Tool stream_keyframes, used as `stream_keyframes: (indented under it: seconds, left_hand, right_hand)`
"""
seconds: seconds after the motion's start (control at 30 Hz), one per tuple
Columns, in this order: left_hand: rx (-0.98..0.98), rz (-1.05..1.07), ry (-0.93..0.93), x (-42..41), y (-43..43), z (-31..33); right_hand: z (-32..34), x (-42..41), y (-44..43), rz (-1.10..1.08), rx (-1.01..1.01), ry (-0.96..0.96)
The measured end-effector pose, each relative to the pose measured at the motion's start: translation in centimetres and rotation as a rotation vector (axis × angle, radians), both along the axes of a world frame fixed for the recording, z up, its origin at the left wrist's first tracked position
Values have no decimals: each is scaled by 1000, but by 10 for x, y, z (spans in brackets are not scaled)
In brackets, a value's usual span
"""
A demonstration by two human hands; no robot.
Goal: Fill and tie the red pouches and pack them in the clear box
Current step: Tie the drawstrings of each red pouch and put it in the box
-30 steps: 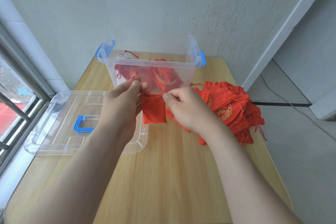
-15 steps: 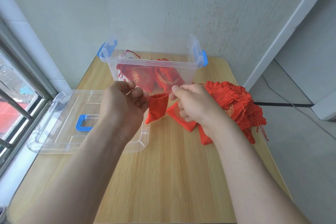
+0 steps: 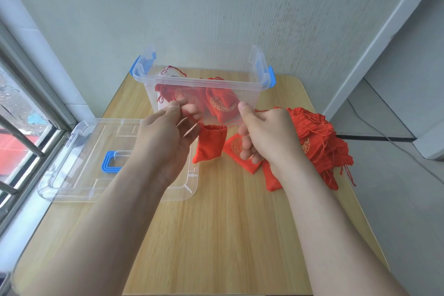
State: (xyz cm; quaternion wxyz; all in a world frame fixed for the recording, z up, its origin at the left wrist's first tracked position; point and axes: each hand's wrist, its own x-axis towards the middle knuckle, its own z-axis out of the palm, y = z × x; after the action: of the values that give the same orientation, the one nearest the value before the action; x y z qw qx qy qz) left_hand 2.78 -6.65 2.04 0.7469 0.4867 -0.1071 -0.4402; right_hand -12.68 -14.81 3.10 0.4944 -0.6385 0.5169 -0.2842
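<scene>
A small red fabric drawstring pouch is held up over the pale wooden table, hung between the two hands. Its thin red cords are pinched on either side by the left hand and the right hand, fingers curled. The clear plastic box with blue latches is seen just behind.

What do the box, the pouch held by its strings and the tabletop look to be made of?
Box: clear glossy plastic, likely rigid; see-through walls with bright highlights.
Pouch: red cloth, matte; it gathers in soft folds at its mouth.
Tabletop: pale wood-grain surface, smooth; laminate or veneer, cannot tell which.
</scene>
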Motion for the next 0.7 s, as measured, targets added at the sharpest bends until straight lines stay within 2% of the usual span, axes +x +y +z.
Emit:
stream_keyframes:
  seconds: [0.07,0.2,0.3,0.4,0.5,0.6,0.7]
  left_hand:
    - [-14,-2,30,0,-1,0]
    - [-14,-19,166,4,-2,1]
    - [-44,-5,217,6,-1,4]
    - [-57,13,230,6,-1,5]
    - [-49,3,225,5,-1,4]
    - [-47,-14,219,3,-1,4]
    - [-27,-41,206,1,1,6]
  right_hand:
    - [3,0,0,-21,106,-66]
    - [6,2,-5,-10,363,-364]
    - [8,2,-7,-4,434,-474]
    - [6,1,-7,-31,369,-383]
    - [-2,0,-10,-87,266,-171]
    - [-10,1,-8,-11,349,45]
    - [-18,5,-4,72,418,64]
